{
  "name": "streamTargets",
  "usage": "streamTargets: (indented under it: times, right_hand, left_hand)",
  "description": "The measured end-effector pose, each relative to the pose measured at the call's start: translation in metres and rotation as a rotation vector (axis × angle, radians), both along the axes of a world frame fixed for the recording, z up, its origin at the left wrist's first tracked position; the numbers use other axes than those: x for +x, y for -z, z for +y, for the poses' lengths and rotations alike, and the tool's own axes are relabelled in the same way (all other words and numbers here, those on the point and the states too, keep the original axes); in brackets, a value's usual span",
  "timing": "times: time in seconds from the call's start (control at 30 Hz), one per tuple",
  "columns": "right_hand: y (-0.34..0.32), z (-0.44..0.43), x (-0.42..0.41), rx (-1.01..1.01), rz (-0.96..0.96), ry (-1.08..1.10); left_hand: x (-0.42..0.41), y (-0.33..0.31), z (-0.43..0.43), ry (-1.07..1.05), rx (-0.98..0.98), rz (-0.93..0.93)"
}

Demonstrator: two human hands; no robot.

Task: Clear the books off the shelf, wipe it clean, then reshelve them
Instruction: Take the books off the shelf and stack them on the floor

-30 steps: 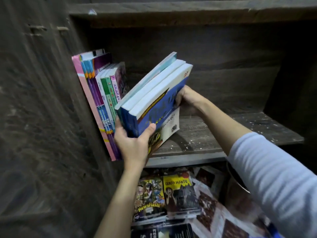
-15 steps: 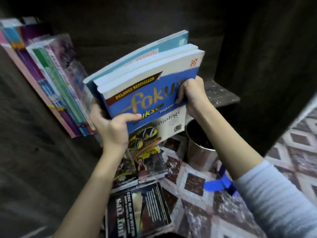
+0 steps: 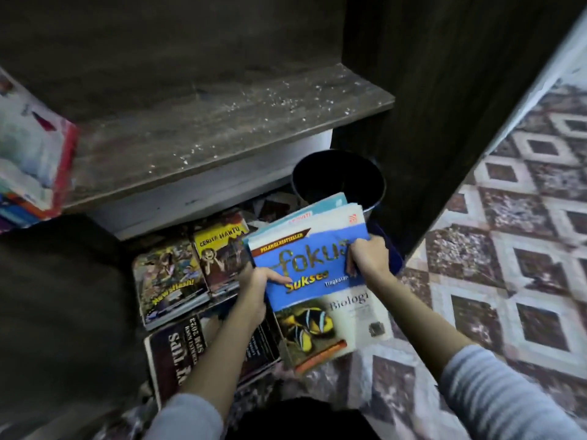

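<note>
I hold a small stack of books (image 3: 320,290), topped by a blue "Fokus Sukses Biologi" cover with a striped fish, low over the floor. My left hand (image 3: 255,289) grips the stack's left edge, thumb on the cover. My right hand (image 3: 368,255) grips its upper right edge. The dark wooden shelf (image 3: 222,122) above is bare across most of its board and speckled with pale dust. Some books (image 3: 31,157) still lean at its far left. Other books lie on the floor: two comic-style covers (image 3: 187,271) and a dark "Tips" book (image 3: 178,354).
A dark metal bucket (image 3: 336,176) stands on the floor under the shelf's right end, just behind the held stack. The cabinet's dark side panel (image 3: 444,90) rises to the right. Patterned carpet (image 3: 508,281) covers the floor on the right.
The stack has come off the shelf and down toward the floor beside the other books. My view has tilted downward; both hands keep their grip.
</note>
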State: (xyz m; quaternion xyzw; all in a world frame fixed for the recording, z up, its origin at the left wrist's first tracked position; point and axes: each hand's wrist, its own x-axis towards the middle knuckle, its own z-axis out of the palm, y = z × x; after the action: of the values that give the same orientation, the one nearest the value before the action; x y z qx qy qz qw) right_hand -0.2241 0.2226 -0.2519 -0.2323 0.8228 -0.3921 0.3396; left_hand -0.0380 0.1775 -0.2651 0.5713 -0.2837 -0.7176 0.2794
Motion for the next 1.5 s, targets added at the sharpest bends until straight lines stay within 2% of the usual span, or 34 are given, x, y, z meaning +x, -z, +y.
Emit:
streamTargets:
  times: [0.17, 0.3, 0.47, 0.63, 0.83, 0.97, 1.07, 1.17, 1.27, 1.5]
  right_hand:
    - [0.08, -0.015, -0.009, 0.309, -0.013, -0.05]
    - [0.119, -0.028, -0.006, 0.414, -0.027, -0.026]
    - [0.159, -0.051, -0.005, 0.477, -0.02, -0.087]
    - [0.181, -0.068, -0.003, 0.488, -0.015, -0.119]
    - [0.189, -0.084, -0.004, 0.403, 0.074, -0.228]
    - [0.19, -0.082, -0.005, 0.435, 0.163, -0.377]
    - [0.187, -0.074, -0.004, 0.444, 0.288, -0.47]
    - [0.178, -0.067, -0.001, 0.425, 0.42, -0.514]
    - [0.162, -0.06, 0.004, 0.374, 0.432, -0.504]
    - [0.094, -0.055, 0.025, 0.044, 0.423, -0.392]
  left_hand:
    - [-0.007, 0.079, 0.007, 0.051, 0.29, -0.019]
    - [-0.013, 0.123, 0.002, 0.03, 0.369, -0.053]
    - [-0.017, 0.156, -0.008, -0.064, 0.345, -0.093]
    - [-0.023, 0.176, -0.021, -0.123, 0.263, -0.241]
    - [-0.025, 0.194, -0.032, 0.032, 0.067, -0.379]
    - [-0.033, 0.192, -0.033, 0.136, -0.062, -0.655]
    - [-0.04, 0.179, -0.026, 0.188, -0.139, -0.755]
    - [-0.041, 0.169, -0.023, 0.276, -0.18, -0.789]
    - [-0.039, 0.151, -0.027, 0.344, -0.214, -0.752]
    - [-0.029, 0.065, -0.033, 0.327, -0.431, -0.746]
